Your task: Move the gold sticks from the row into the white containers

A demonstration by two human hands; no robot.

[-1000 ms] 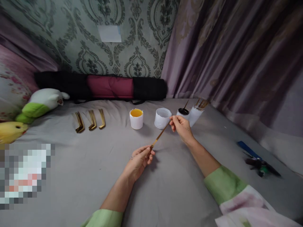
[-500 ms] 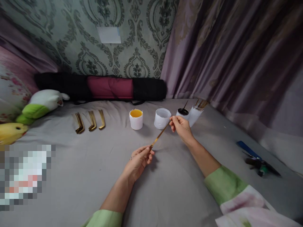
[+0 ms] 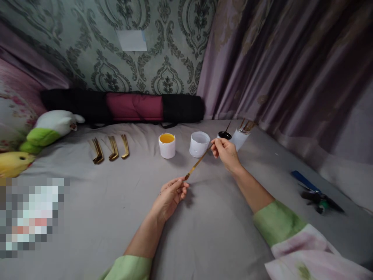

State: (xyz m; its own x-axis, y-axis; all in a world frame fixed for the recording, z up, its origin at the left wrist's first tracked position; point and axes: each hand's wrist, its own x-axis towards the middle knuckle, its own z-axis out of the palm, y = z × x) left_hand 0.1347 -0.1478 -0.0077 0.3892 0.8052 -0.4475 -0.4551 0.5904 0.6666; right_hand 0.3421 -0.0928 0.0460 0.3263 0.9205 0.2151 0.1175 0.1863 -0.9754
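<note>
A thin brown-and-gold stick (image 3: 194, 167) slants between my two hands; its exact kind is not clear. My left hand (image 3: 171, 196) is closed, with thumb and fingers at its lower, darker end. Farther up and to the right, my right hand (image 3: 226, 154) pinches the other end. Just behind the stick stands a whitish cup (image 3: 199, 149). To its left is a white cup (image 3: 167, 149) with yellow contents. Beyond my right hand, a cup of dark liquid (image 3: 224, 135) has a thin stick standing in it, partly hidden by the hand.
Three bent golden bundles (image 3: 113, 148) lie at the left. A tall white container (image 3: 241, 139) with several thin sticks stands at the back right. Dark tools and a blue-handled item (image 3: 304, 181) lie far right. Plush toys (image 3: 55, 124) and a long black-and-maroon bag (image 3: 134, 107) border the grey sheet.
My right hand has shifted slightly right and up with the stick's upper end. My left hand stays almost in place at the lower end.
</note>
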